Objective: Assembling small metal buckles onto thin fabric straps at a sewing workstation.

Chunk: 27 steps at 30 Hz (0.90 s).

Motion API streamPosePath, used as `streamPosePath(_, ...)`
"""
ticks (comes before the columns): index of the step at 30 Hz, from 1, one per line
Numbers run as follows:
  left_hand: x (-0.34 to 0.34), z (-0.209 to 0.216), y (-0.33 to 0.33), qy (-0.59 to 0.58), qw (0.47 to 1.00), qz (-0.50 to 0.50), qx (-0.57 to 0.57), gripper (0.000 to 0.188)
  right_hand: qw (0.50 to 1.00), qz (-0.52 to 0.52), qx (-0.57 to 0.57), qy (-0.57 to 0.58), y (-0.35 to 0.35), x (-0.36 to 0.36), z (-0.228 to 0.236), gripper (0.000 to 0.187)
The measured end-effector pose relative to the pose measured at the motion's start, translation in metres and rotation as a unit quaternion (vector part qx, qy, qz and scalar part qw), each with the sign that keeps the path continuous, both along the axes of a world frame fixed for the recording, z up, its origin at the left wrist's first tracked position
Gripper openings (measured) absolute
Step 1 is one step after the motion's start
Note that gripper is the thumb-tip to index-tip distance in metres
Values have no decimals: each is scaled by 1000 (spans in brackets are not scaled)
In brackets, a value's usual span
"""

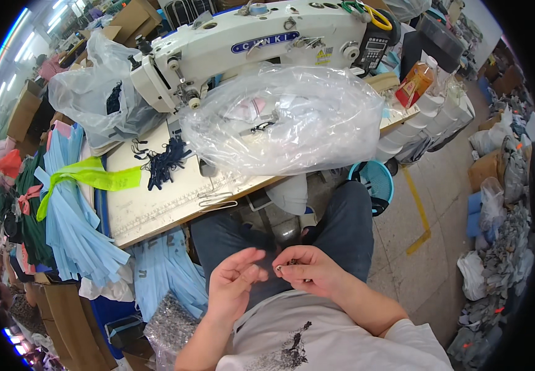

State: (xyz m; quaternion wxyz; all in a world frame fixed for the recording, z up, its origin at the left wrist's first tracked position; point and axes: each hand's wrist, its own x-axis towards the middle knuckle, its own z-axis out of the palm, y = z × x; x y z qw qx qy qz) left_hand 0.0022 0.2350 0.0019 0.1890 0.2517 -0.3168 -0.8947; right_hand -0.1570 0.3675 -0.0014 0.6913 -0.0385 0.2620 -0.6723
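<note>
Above my lap, my left hand (236, 281) is raised with its fingers bent and apart, and nothing shows in it. Close by on its right, my right hand (314, 270) is closed with thumb and fingers together. A small dark piece with a metallic glint (291, 263) peeks out between those fingers; its kind is too small to tell. The two hands do not touch. Ahead of them is the sewing table (150, 207), where a bunch of dark navy cords (167, 162) lies near the left side.
A white sewing machine (242, 46) spans the table's back, with a large clear plastic bag (317, 123) before it. Light blue fabric strips (72, 204) and a lime-yellow strip (94, 176) hang at left. A bottle (416, 81) stands at right; a blue basket (382, 176) sits below.
</note>
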Motion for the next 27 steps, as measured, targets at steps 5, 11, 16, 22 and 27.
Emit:
streamPosePath(5, -3, -8, 1, -40, 997, 58, 7, 34, 999, -14, -20, 40, 0, 0, 0, 15)
streamPosePath(11, 4, -6, 8, -8, 1000, 11, 16, 29, 996, -44, -17, 78, -1, 4, 0, 10)
streamPosePath(16, -1, 19, 20, -78, 973, 48, -213, 26, 968, -94, -22, 231, -2, 6, 5, 15)
streamPosePath(22, -1, 26, 24, -48, 967, 77, -239, 27, 925, -107, -45, 361, -5, 9, 18, 16)
streamPosePath(27, -5, 33, 24, -89, 948, 71, -299, 25, 910, -116, -54, 394, -5, 10, 16, 17)
